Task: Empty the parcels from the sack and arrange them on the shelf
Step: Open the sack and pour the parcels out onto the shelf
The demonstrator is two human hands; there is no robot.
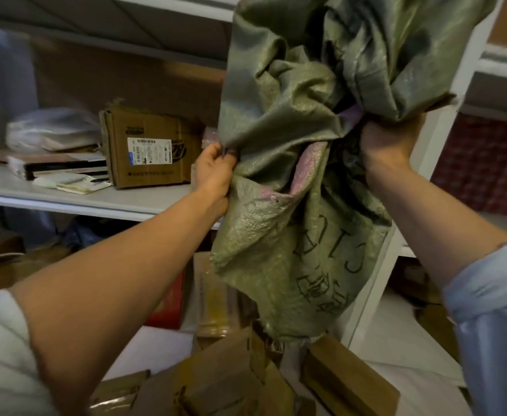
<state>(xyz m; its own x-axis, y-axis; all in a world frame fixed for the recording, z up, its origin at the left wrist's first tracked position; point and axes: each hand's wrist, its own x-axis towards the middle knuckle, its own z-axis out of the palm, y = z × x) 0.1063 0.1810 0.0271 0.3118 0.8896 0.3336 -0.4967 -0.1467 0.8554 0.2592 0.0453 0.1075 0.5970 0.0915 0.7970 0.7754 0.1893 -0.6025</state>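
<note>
Left hand fist-gripped on green sack edge; right hand clenches bunched sack, held high; brown parcels piled below; labelled box on shelf.

On the sack you see large black handwritten characters running down its lower part, but folds in the cloth break them up and you cannot read them. On the box standing on the shelf, you see a white shipping label with a barcode along its top and rows of print too small to make out. Beside that label there is a dark slanted logo, partly cut off, and below it a line of dark print along the box's lower edge; you can read neither.
</note>
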